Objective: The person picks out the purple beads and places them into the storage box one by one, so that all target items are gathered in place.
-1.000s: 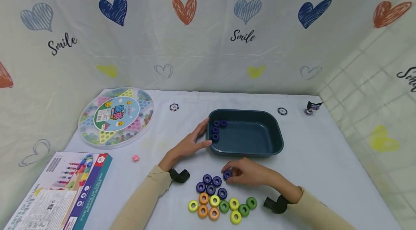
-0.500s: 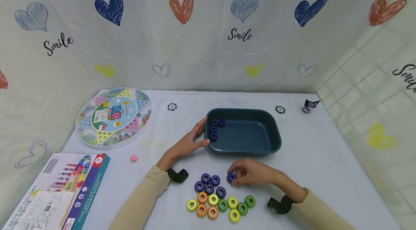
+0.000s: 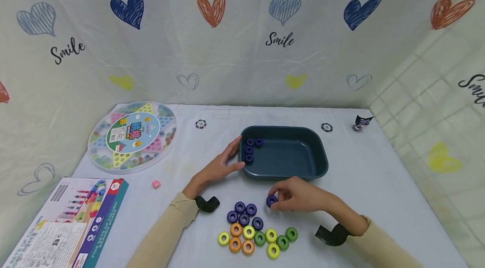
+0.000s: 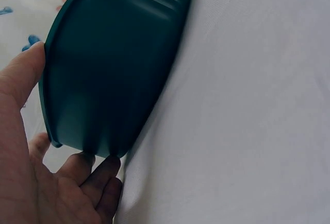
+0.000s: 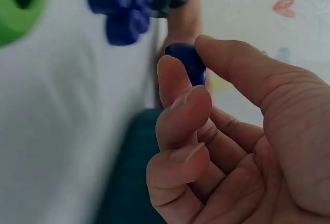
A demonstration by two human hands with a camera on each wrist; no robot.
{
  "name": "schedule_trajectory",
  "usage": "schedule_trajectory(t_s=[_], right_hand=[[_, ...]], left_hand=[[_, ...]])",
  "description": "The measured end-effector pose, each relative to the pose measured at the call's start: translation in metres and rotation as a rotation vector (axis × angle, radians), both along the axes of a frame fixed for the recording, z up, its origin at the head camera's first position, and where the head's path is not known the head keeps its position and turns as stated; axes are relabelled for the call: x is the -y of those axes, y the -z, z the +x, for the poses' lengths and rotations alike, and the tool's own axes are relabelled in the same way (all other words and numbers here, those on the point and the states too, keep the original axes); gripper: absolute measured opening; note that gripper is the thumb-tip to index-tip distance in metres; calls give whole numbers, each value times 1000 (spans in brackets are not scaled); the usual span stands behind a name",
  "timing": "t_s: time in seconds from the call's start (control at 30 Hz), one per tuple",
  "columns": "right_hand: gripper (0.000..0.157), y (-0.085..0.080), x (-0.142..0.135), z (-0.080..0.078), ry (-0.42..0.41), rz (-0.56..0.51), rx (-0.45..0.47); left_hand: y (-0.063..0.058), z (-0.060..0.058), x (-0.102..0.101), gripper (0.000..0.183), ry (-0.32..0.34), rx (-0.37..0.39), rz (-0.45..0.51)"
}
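Observation:
My left hand [image 3: 217, 169] holds the left end of a dark teal plastic tray [image 3: 291, 171]. Its thumb lies against the near left corner, with the fingers on the outer wall, as the tray's side [image 4: 113, 64] in the left wrist view also shows. Between thumb and fingertips, my right hand [image 3: 301, 195] pinches a dark purple ring bead [image 3: 271, 200] just in front of the tray. In the right wrist view that bead [image 5: 186, 62] is partly hidden by a finger. Several purple beads [image 3: 249, 150] lie inside the tray along its left end.
Near the front lie loose purple beads [image 3: 244, 219], orange beads [image 3: 235, 245], yellow beads [image 3: 273, 251] and green beads [image 3: 282, 242]. A round marble game board [image 3: 134, 137] and a flat box [image 3: 68, 221] occupy the left. A small figurine [image 3: 361, 123] stands at the back right.
My right hand has carried the purple bead away from the loose beads, slightly right and then toward the tray. My left hand has stayed on the tray.

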State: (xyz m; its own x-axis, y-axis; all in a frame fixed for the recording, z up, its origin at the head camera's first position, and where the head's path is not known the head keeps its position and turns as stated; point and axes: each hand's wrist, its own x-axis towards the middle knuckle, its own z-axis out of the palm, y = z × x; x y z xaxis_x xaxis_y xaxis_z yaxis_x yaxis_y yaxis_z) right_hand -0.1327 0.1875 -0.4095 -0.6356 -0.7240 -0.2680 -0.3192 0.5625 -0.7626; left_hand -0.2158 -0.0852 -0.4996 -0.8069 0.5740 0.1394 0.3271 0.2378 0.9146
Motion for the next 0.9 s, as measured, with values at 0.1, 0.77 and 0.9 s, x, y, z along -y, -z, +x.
schedule_trajectory(t_s=[0.1,0.77,0.9], right_hand=[[33,-10,0,-7,2,-7,-42],[39,-27,9,-76,138,3,-156],[41,-26,14,-90,157,25,-186]], left_hand=[[1,-1,1,79,-3,-10,-3],[-25,12,1,77,37,12,13],[-10,6,1,77,17,5,2]])
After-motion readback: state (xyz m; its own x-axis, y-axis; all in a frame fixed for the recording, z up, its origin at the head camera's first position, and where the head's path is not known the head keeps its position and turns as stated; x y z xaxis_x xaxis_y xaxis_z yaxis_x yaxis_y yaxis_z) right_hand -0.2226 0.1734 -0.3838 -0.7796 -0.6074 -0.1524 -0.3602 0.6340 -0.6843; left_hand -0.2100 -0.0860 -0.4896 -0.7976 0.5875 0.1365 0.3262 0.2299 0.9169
